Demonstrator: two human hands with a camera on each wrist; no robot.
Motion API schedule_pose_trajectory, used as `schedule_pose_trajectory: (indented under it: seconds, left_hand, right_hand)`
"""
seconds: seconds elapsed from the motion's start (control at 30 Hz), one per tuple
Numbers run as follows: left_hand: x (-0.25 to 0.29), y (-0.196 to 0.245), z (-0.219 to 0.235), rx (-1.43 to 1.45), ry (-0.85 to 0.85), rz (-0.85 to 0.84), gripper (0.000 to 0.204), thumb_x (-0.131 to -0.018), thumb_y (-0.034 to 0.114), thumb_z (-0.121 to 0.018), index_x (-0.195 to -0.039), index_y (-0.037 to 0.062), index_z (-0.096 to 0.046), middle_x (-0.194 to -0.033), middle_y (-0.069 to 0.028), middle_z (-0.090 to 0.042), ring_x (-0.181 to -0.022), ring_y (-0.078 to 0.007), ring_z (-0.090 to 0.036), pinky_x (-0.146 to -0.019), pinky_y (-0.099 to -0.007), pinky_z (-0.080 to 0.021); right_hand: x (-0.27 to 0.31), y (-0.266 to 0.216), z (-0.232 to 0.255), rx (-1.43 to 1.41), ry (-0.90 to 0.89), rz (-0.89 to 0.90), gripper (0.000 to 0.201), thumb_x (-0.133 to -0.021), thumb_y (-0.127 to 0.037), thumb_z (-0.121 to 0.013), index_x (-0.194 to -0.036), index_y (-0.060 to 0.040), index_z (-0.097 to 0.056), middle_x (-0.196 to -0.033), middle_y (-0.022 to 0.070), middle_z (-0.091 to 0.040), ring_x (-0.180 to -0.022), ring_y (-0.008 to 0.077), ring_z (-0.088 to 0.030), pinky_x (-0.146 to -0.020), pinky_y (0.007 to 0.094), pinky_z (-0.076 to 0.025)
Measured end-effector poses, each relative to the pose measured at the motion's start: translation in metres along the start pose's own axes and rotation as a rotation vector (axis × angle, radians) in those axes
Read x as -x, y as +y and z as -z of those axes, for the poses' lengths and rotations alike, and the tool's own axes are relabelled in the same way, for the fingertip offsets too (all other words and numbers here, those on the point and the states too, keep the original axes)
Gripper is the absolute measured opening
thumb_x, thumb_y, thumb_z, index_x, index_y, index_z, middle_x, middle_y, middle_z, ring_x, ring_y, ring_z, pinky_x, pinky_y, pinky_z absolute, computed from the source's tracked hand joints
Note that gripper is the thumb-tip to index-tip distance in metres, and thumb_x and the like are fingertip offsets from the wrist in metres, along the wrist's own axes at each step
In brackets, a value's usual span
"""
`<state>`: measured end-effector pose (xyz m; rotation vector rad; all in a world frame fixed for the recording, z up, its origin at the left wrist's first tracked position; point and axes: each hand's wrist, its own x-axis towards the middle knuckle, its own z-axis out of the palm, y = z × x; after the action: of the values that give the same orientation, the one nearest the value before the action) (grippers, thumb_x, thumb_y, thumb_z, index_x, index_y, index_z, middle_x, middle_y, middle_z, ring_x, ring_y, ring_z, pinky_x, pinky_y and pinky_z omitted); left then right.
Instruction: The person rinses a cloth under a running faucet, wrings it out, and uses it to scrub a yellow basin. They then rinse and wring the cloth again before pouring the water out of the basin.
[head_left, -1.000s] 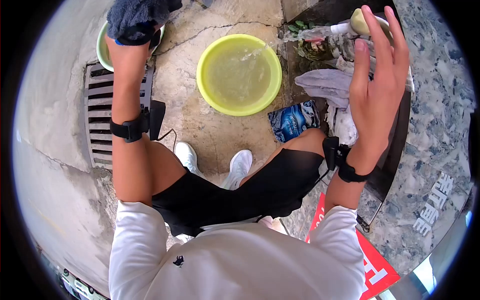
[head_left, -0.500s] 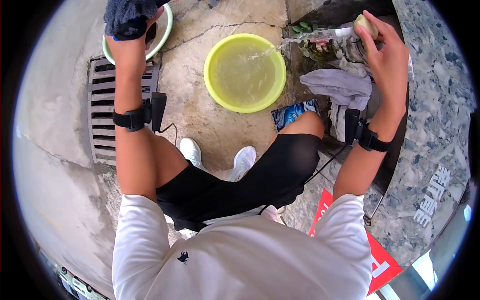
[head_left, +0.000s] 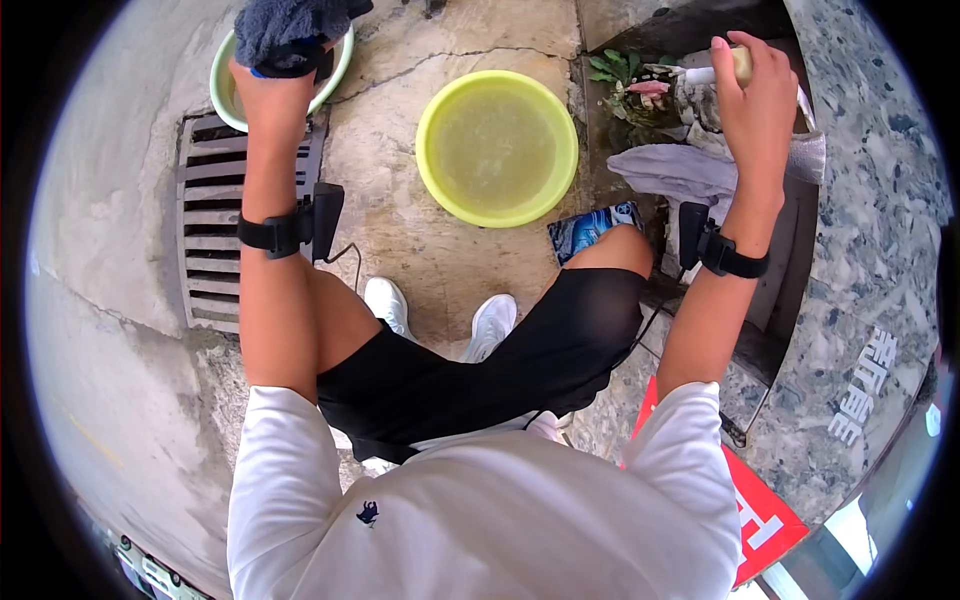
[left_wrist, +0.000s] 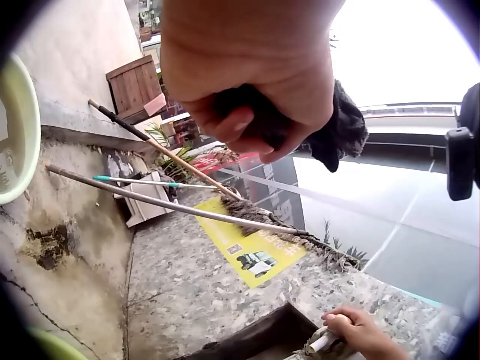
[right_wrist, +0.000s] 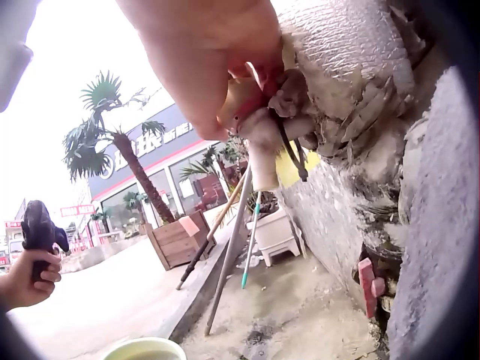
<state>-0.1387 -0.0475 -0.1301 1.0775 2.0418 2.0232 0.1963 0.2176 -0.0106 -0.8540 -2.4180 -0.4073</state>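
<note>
In the head view my left hand (head_left: 275,100), at the upper left, grips a dark grey fluffy cloth (head_left: 285,28) over a pale green basin (head_left: 226,106). Dark fabric shows bunched in the curled fingers in the left wrist view. At the upper right my right hand (head_left: 758,115) holds the yellowish head of a tap (head_left: 742,66), thumb on one side and fingers on the other. The tap's white spout (right_wrist: 262,161) points down in the right wrist view, and no water runs from it. A yellow-green basin (head_left: 425,150) of cloudy water stands on the ground.
A light grey cloth (head_left: 668,170) lies below the tap by the stone counter (head_left: 870,200). A blue packet (head_left: 585,232) rests beside my knee. Left of my feet is a drain grate (head_left: 208,240). Mops with long handles (left_wrist: 180,206) lean against a wall.
My right hand went from open fingers near the tap to holding its head. The water stream into the yellow-green basin has stopped. My left hand keeps the cloth, shifting slightly.
</note>
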Motion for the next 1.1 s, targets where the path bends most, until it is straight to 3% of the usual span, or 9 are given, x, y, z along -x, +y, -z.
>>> schedule_pose_trajectory:
  seconds: [0.07, 0.27, 0.33, 0.37, 0.63, 0.83, 0.93, 1.03, 1.1]
  left_hand:
    - [-0.001, 0.001, -0.001, 0.014, -0.015, 0.007, 0.026, -0.081, 0.011, -0.081, -0.100, 0.0058, -0.064, -0.084, -0.0035, -0.063, -0.071, -0.0145, -0.057, -0.060, -0.0302, -0.045]
    - [0.001, 0.041, 0.003, 0.197, -0.285, 0.220, 0.028, -0.081, 0.012, -0.081, -0.102, 0.0058, -0.063, -0.088, -0.0055, -0.064, -0.075, -0.0173, -0.060, -0.063, -0.0323, -0.049]
    - [0.014, 0.011, -0.019, -0.123, -0.076, 0.011, 0.024, -0.080, 0.012, -0.083, -0.097, 0.0023, -0.070, -0.091, -0.0033, -0.069, -0.083, -0.0140, -0.064, -0.076, -0.0295, -0.052]
    - [0.004, 0.002, -0.011, -0.274, -0.320, -0.264, 0.035, -0.079, 0.010, -0.080, -0.109, 0.0006, -0.067, -0.102, -0.0072, -0.071, -0.099, -0.0186, -0.065, -0.092, -0.0324, -0.049]
    - [0.085, 0.017, -0.084, -0.291, -0.975, 0.199, 0.042, -0.075, 0.010, -0.074, -0.116, 0.0075, -0.061, -0.097, -0.0201, -0.070, -0.093, -0.0403, -0.067, -0.081, -0.0435, -0.053]
    - [0.113, 0.030, -0.113, -0.225, -1.123, 0.199, 0.046, -0.073, 0.005, -0.069, -0.118, 0.0078, -0.063, -0.090, -0.0205, -0.070, -0.088, -0.0415, -0.067, -0.079, -0.0456, -0.053]
    - [0.111, 0.024, -0.116, -0.265, -1.002, 0.109, 0.041, -0.069, 0.003, -0.064, -0.110, 0.0073, -0.065, -0.086, -0.0202, -0.069, -0.085, -0.0418, -0.066, -0.075, -0.0479, -0.053]
    - [0.100, 0.018, -0.119, -0.294, -0.869, 0.046, 0.033, -0.071, 0.002, -0.067, -0.104, 0.0052, -0.063, -0.082, -0.0229, -0.067, -0.083, -0.0422, -0.066, -0.074, -0.0472, -0.052]
    - [0.093, 0.010, -0.121, -0.358, -0.830, -0.035, 0.029, -0.071, 0.006, -0.071, -0.099, 0.0061, -0.062, -0.091, -0.0201, -0.068, -0.086, -0.0410, -0.065, -0.073, -0.0454, -0.052]
  right_hand:
    - [0.000, 0.004, 0.003, -0.008, -0.082, 0.132, 0.038, -0.095, -0.043, -0.061, -0.109, -0.0090, -0.068, -0.101, 0.0145, -0.067, -0.094, 0.0375, -0.065, -0.078, 0.0437, -0.051]
    - [-0.002, -0.025, -0.007, 0.329, -0.086, -0.152, 0.033, -0.100, -0.040, -0.052, -0.101, -0.0086, -0.063, -0.095, 0.0137, -0.069, -0.084, 0.0409, -0.066, -0.072, 0.0500, -0.051]
    - [-0.004, -0.030, -0.009, 0.367, -0.059, -0.174, 0.033, -0.100, -0.041, -0.052, -0.099, -0.0093, -0.063, -0.095, 0.0134, -0.069, -0.082, 0.0409, -0.066, -0.070, 0.0505, -0.052]
    - [-0.004, -0.031, -0.009, 0.384, -0.044, -0.184, 0.034, -0.100, -0.041, -0.051, -0.097, -0.0096, -0.063, -0.095, 0.0133, -0.069, -0.080, 0.0410, -0.067, -0.069, 0.0508, -0.052]
    - [-0.004, 0.000, 0.006, -0.100, -0.073, 0.091, 0.025, -0.093, -0.037, -0.065, -0.095, -0.0118, -0.066, -0.087, 0.0101, -0.067, -0.078, 0.0347, -0.066, -0.065, 0.0439, -0.051]
    - [-0.001, -0.012, -0.009, 0.219, 0.040, -0.046, 0.028, -0.092, -0.038, -0.065, -0.092, -0.0093, -0.065, -0.083, 0.0107, -0.069, -0.074, 0.0364, -0.066, -0.065, 0.0413, -0.052]
    - [-0.008, -0.041, 0.005, 0.178, -0.253, -0.409, 0.035, -0.094, -0.024, -0.063, -0.125, -0.0076, -0.060, -0.125, 0.0206, -0.061, -0.118, 0.0347, -0.057, -0.096, 0.0427, -0.046]
    - [-0.008, -0.078, 0.033, 0.145, -0.191, -0.441, 0.044, -0.094, -0.029, -0.066, -0.134, -0.0121, -0.056, -0.139, 0.0225, -0.053, -0.128, 0.0359, -0.052, -0.104, 0.0452, -0.042]
    - [0.034, -0.076, 0.007, 0.286, 0.248, -0.086, 0.045, -0.090, -0.040, -0.069, -0.122, -0.0098, -0.061, -0.136, 0.0182, -0.053, -0.121, 0.0377, -0.052, -0.095, 0.0483, -0.045]
